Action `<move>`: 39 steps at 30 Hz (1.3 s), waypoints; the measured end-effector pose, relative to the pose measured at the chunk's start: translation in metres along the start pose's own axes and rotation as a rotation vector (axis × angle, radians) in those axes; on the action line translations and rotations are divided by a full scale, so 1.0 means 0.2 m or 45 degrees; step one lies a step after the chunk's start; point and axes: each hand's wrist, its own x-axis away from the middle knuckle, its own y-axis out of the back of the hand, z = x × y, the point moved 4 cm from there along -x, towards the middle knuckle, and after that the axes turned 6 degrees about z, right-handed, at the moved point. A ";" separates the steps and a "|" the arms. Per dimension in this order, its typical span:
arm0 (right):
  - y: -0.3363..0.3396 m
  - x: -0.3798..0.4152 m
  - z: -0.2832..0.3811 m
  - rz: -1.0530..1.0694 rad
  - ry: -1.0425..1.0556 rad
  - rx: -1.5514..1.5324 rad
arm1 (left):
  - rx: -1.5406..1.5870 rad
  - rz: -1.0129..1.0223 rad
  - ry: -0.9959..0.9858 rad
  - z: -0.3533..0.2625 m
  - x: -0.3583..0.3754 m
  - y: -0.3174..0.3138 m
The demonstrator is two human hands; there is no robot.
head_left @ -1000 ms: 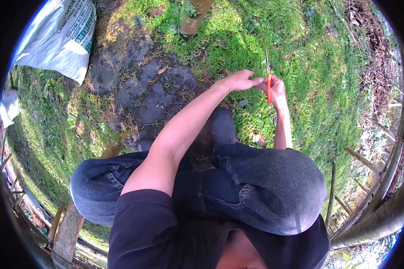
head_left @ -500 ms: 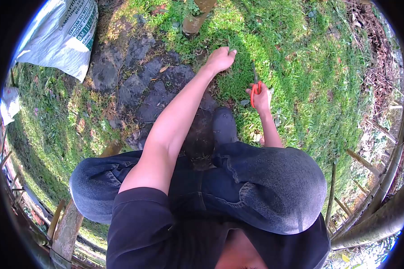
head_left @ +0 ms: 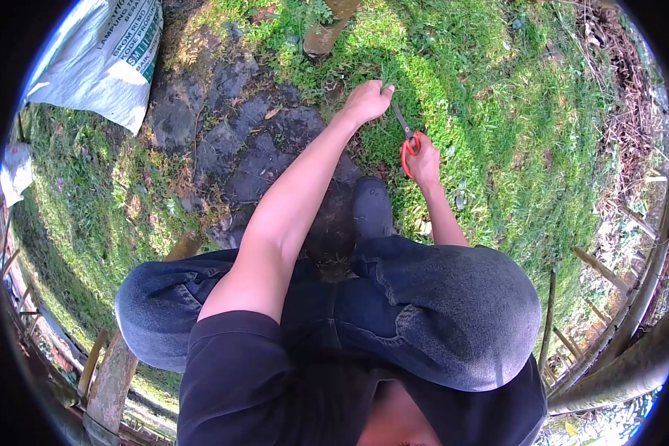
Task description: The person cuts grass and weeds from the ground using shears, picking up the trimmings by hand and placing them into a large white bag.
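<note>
Upper centre-right: red-handled scissors (head_left: 408, 134) are being gripped by the right hand (head_left: 425, 162); the left hand (head_left: 369, 102) is being kept curled near the blades, any catch unclear. Upper left: printed sack (head_left: 100, 70) is being sunlit, contents hidden.

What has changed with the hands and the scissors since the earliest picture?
The left hand moved forward and left; whether it took hold of grass is unclear. The right hand shifted left and slightly back, turning the orange-handled scissors toward the left hand. It still holds them; the boot and printed sack stayed put.
</note>
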 end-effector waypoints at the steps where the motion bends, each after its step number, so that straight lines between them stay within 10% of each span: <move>1: -0.01 0.00 0.01 -0.026 0.042 0.034 | -0.008 -0.010 -0.017 0.00 -0.01 0.00; 23: 0.18 -0.04 0.00 0.117 -0.054 0.131 | -0.235 0.268 -0.001 0.00 0.03 -0.10; 39: 0.34 -0.11 0.10 0.257 -0.080 -0.535 | -0.188 0.615 -0.228 -0.02 0.04 -0.39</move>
